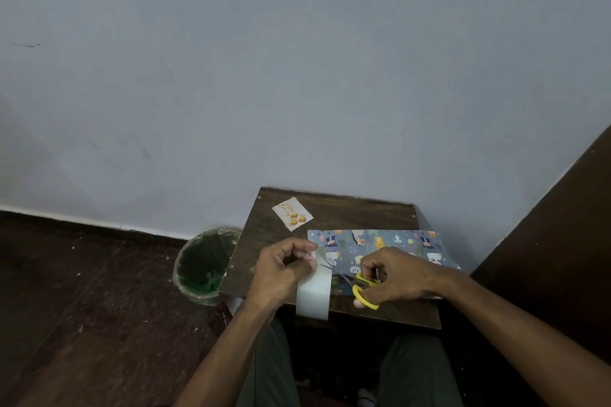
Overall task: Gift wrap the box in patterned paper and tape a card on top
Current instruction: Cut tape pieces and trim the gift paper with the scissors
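The left hand (284, 269) is pinching a strip of clear tape (314, 291), its fingers closed on the upper end. The right hand (395, 274) is gripping the yellow scissors (358, 287), blades at the tape. The patterned wrapped box (380, 251) is lying on the dark table (264, 241), and the card (292, 213) is lying apart behind it.

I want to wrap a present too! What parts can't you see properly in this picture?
Head view only:
- Box: not visible, perhaps under the patterned paper.
- Card: its writing is too small to read.
- Scissors: blades partly blurred, handles partly covered by the right hand.
- Tape strip: top end hidden by the left hand.
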